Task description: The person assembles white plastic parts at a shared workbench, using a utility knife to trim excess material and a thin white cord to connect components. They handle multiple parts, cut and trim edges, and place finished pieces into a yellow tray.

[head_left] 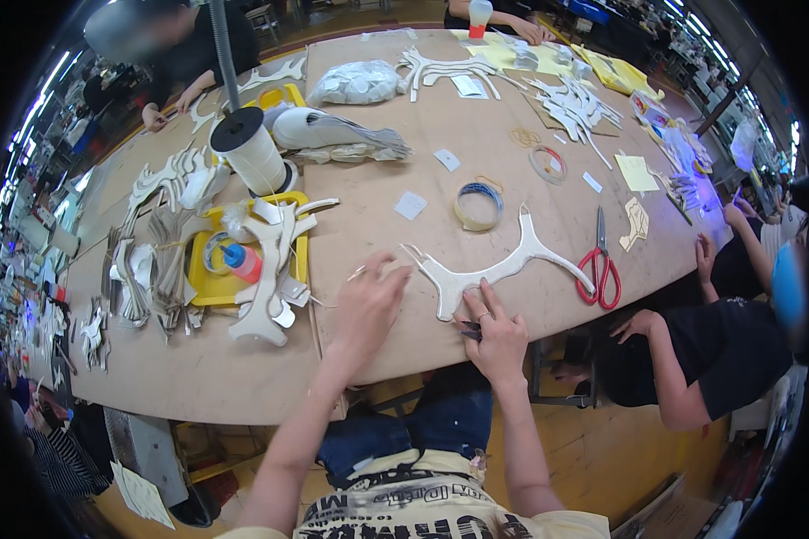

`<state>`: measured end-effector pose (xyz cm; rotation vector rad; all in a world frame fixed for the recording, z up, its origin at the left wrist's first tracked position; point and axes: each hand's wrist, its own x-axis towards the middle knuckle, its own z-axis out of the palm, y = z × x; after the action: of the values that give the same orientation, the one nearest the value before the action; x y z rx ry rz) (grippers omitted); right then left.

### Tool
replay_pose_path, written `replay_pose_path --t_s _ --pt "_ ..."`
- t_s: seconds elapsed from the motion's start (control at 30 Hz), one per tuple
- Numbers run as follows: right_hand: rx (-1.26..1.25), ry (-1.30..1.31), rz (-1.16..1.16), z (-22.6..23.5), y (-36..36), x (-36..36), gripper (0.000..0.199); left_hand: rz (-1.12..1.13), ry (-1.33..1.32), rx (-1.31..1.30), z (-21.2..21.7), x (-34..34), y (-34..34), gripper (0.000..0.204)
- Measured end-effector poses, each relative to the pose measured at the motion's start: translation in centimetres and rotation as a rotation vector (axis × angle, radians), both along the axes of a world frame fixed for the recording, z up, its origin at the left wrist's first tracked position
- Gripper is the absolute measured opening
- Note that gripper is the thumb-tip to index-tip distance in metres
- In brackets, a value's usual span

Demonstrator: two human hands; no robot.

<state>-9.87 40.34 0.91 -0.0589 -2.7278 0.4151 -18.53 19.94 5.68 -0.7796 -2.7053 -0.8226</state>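
Observation:
A white padded, branching fabric piece [503, 267] lies flat on the table before me. My right hand [497, 337] rests on its lower edge, index fingertip pressing it down, while a small dark tool [469, 331] sits tucked in the curled fingers; its kind is mostly hidden. Left of the piece, my left hand [371, 301] is raised slightly, its fingers bent and a little blurred. A thin pale streak shows by its fingertips, too small to name. Red-handled scissors [601, 269] lie beside the piece's right arm.
Tape rolls [478, 207] lie beyond the piece. At left, a yellow tray [301, 256] holds a red-and-blue bottle [243, 260] and cut parts. Behind it stands a large thread spool [250, 153]. Stacked strips [164, 260] lie farther left. Co-workers sit at the far side and right [692, 359].

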Motion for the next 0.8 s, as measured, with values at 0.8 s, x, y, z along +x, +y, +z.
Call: replay_pose_path --t_s 0.8 --pt "-0.058 -0.060 -0.001 0.1 -0.1 0.2 0.043 -0.341 0.401 -0.406 -3.9 -6.7 4.0 0.019"
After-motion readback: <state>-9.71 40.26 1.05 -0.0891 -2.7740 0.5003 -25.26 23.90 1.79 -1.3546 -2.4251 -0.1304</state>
